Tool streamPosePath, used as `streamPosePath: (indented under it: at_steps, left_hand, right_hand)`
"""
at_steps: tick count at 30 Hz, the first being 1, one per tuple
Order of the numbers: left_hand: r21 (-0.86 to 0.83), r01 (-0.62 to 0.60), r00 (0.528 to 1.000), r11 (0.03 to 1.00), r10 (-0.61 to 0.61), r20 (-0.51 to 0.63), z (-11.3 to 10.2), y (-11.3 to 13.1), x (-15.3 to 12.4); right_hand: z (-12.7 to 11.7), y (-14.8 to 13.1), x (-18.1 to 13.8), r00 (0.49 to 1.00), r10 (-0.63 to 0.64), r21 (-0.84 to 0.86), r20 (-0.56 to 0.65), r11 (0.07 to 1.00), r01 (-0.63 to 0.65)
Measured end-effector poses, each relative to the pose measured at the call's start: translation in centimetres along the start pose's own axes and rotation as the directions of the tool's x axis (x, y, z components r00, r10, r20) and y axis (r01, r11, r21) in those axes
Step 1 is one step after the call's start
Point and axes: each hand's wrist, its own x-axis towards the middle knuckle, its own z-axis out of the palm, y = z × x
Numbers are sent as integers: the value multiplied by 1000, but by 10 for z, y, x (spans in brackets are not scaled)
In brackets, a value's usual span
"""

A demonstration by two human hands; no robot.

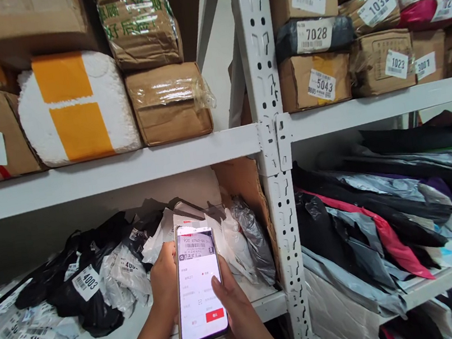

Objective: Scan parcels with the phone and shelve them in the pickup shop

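My right hand (234,298) is closed around a smartphone (200,298), held upright in front of the lower shelf. Its thumb lies over the right side of the lit screen, near a red button. The screen shows a camera picture of a barcode label at the top and a form below. My left hand (164,280) is at the phone's left edge, farther forward; its fingers look bent, and their tips and whatever they hold are hidden behind the phone. Just beyond the phone's top, a white parcel (193,219) with a printed label shows in part.
Black and white bagged parcels (85,284) with number labels lie on the lower left shelf. Cardboard boxes (169,104) and a white, yellow-taped bundle (76,107) sit above. A perforated metal post (281,212) divides the shelves. Flat bags (355,212) pile up at right.
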Motion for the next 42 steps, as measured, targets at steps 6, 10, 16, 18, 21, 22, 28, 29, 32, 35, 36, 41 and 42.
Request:
streamPosePath:
  at_steps: [6, 10, 16, 18, 21, 22, 28, 29, 32, 35, 36, 41, 42]
  left_hand:
    - [26, -19, 1000, 999, 20, -13, 2, -2, 1]
    - [62, -3, 999, 998, 5, -40, 3, -3, 1]
    - [-14, -15, 997, 1000, 14, -70, 3, -6, 0]
    - [-50, -7, 997, 999, 3, -74, 3, -6, -1]
    - [-89, -13, 997, 996, 5, -81, 3, -6, -1]
    - [-95, -15, 996, 995, 6, -87, 3, -5, -1]
    - [-54, 8, 996, 999, -13, -93, 4, -6, -1]
    - [-43, 7, 995, 999, -11, -95, 5, -7, -1]
    - [-19, -3, 995, 1000, 1, -99, 6, -9, 0]
    - [-16, -13, 995, 1000, 12, -102, 8, -12, 1]
    - [-20, -21, 994, 1000, 19, -105, 9, -13, 2]
    - [-9, -38, 991, 999, 36, -126, 11, -17, 5]
    - [-5, -37, 990, 999, 36, -139, 12, -18, 6]
  right_hand:
    - [0, -3, 0, 999, -10, -2, 31, 1000, 10]
    - [-1, -5, -1, 998, -25, 1, 64, 1000, 25]
    - [0, -5, -2, 998, -5, -21, 70, 1000, 7]
    - [3, -7, -2, 996, -21, -19, 92, 1000, 23]
    - [7, -11, -2, 991, -50, -22, 120, 998, 53]
    - [8, -12, -2, 990, -52, -24, 127, 998, 56]
    - [7, -10, -4, 995, -47, -25, 89, 998, 50]
    - [5, -8, -4, 997, -29, -23, 75, 999, 31]
    - [0, -2, -3, 998, -4, -25, 58, 1000, 5]
    - [-3, 2, -1, 996, -28, -16, 86, 999, 30]
    - [-4, 3, -1, 995, -36, -16, 97, 999, 38]
    - [-3, -2, -6, 990, -64, 12, 128, 998, 63]
    - [-3, -3, -8, 990, -46, 40, 133, 998, 41]
